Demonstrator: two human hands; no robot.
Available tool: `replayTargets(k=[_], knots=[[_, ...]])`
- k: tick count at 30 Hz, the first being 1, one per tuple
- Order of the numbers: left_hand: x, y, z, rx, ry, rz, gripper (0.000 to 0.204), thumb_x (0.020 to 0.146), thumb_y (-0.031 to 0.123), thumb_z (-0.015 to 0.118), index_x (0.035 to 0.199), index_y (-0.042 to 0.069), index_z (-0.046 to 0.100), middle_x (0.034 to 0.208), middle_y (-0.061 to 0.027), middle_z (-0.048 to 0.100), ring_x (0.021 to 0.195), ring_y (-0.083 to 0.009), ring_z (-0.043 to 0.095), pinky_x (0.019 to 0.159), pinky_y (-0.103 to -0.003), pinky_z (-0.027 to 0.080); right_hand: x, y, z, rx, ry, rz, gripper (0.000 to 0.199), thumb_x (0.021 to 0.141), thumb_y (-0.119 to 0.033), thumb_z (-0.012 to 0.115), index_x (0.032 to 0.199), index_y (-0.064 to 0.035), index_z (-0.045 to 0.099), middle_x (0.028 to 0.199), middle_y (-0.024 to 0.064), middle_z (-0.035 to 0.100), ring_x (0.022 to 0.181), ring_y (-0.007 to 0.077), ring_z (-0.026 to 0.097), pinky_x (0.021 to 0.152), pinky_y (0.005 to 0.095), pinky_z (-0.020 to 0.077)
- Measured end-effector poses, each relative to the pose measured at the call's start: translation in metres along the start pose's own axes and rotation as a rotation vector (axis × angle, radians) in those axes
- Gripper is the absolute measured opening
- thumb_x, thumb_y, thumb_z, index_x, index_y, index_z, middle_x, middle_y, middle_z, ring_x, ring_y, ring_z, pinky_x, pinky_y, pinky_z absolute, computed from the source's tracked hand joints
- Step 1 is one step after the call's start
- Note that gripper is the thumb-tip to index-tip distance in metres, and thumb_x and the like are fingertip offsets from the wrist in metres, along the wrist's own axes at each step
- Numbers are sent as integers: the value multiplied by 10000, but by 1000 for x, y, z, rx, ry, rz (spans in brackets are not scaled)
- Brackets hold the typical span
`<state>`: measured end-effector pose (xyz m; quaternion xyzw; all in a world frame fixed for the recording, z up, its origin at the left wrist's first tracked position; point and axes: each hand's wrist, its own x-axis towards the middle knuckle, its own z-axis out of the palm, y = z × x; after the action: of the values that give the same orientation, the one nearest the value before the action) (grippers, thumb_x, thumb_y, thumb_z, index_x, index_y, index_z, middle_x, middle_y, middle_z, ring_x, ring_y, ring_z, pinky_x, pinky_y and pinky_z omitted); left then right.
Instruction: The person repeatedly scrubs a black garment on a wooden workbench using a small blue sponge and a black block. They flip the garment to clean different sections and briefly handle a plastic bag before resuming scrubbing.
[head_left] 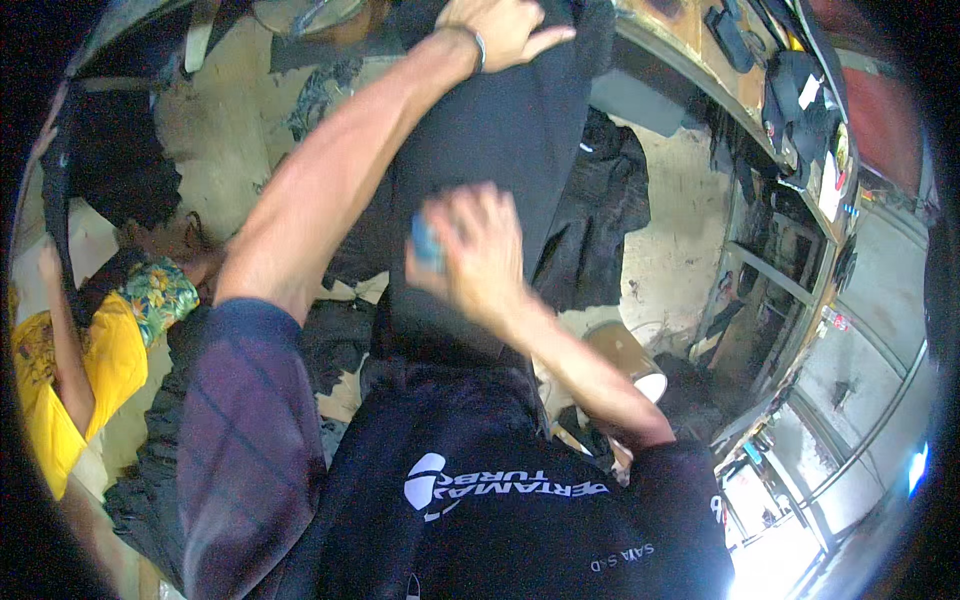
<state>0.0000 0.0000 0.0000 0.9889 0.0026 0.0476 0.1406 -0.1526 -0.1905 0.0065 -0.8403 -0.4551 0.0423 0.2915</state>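
Nearby | tan cylinder [615,352], contents unclear | right hand [478,245] holds blue piece [427,246]

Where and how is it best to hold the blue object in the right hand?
Probably by its opposite edges, from above and the person's right, as the right hand seems to do. The blue object looks small enough for one hand to span, and the black surface lies beneath. Blur hides its exact shape.
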Motion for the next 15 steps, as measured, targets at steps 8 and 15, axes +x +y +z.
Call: replayTargets(k=[8, 15], knots=[[12, 2, 11, -23, -13, -27, 663, 1056, 608, 459, 907, 83, 836, 887, -226, 778, 836, -407, 765, 765, -529, 594, -130, -68, -17, 128, -485, -59, 599, 667, -392, 883, 1178, -109, 748, 1179, 112, 657, 1158, 340, 593, 1011, 514, 490], [27, -9, 17, -9, 17, -43, 637, 1051, 589, 470, 876, 87, 820, 861, -233, 766, 822, -419, 759, 762, -539, 594, -93, -23, -2, -21, -32, 88, 503, 626, -288, 928, 1059, -119, 736, 1089, 110, 658, 1031, 331, 622, 841, 490, 498]])
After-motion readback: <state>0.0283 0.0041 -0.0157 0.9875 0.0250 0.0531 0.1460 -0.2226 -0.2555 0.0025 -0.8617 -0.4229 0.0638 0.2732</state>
